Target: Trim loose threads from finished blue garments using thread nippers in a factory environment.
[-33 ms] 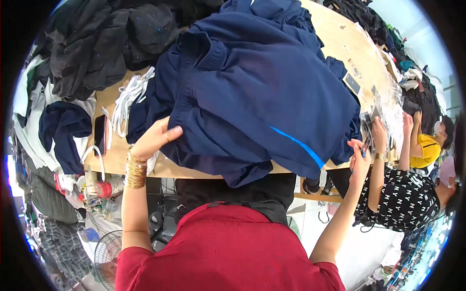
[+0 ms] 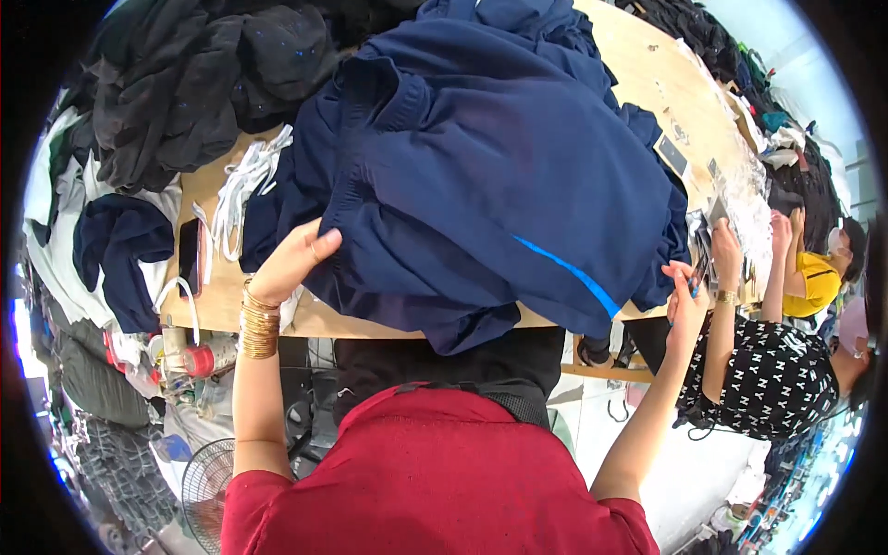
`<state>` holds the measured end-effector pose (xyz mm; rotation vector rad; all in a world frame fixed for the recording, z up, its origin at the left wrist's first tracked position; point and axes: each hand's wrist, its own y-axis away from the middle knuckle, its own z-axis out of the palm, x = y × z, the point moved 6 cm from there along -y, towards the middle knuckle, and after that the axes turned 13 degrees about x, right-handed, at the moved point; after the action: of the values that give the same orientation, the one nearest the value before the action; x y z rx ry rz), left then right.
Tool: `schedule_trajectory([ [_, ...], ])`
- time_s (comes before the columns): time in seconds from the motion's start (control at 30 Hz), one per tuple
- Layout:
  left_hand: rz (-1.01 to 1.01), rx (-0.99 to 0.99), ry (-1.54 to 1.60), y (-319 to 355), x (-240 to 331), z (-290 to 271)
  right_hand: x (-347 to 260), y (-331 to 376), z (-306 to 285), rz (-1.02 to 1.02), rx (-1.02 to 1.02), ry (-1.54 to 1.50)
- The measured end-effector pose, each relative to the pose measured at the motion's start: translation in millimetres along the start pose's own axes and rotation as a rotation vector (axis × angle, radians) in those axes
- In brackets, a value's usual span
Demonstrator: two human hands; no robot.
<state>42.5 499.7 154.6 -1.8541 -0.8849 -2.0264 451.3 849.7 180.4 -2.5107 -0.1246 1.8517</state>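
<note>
Navy shorts (image 2: 481,176) with a gathered elastic waistband and a bright blue stripe lie spread over other navy cloth in front of me. My left hand (image 2: 294,264), with gold bangles on the wrist, is closed on the waistband edge, thumb on top and fingers partly hidden under it. At the right end of the shorts, my right hand (image 2: 686,294) is closed with the fingers bent. A small blue-handled tool shows between those fingers; its kind is mostly hidden.
Black garments (image 2: 176,92) are heaped at the far left, with white drawstrings (image 2: 250,176) and a phone (image 2: 191,254) nearer. A co-worker's hand (image 2: 726,250) is close to my right hand, beside clear plastic (image 2: 745,199). A fan (image 2: 205,486) stands below the table (image 2: 388,326).
My left hand has shifted very slightly up and left with the waistband. The co-worker's hand beside my right hand has moved a little.
</note>
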Motion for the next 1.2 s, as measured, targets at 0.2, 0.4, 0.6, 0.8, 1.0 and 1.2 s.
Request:
schedule_trajectory([
  [0.2,-0.036,0.044,0.149,-4.2,-2.7,11.2,-48.3,45.1,41.0,-0.302,-0.004,0.122],
  [0.4,0.051,0.077,0.260,-3.4,-2.2,1.6,-47.5,57.4,82.0,-0.329,0.031,0.026],
  [0.6,-0.003,0.097,0.240,1.9,-1.4,2.0,-31.4,41.6,58.0,-0.177,0.103,0.028],
  [0.8,0.001,0.296,0.241,2.5,-20.7,-10.5,15.9,35.4,4.1,-0.036,0.179,0.128],
  [1.0,-0.016,0.245,0.299,-7.2,-19.1,-15.4,75.5,53.2,-65.6,0.011,0.298,0.279],
  [1.2,0.081,0.515,0.117,-17.2,3.9,-15.4,44.7,64.0,-23.9,0.035,0.217,-0.019],
])
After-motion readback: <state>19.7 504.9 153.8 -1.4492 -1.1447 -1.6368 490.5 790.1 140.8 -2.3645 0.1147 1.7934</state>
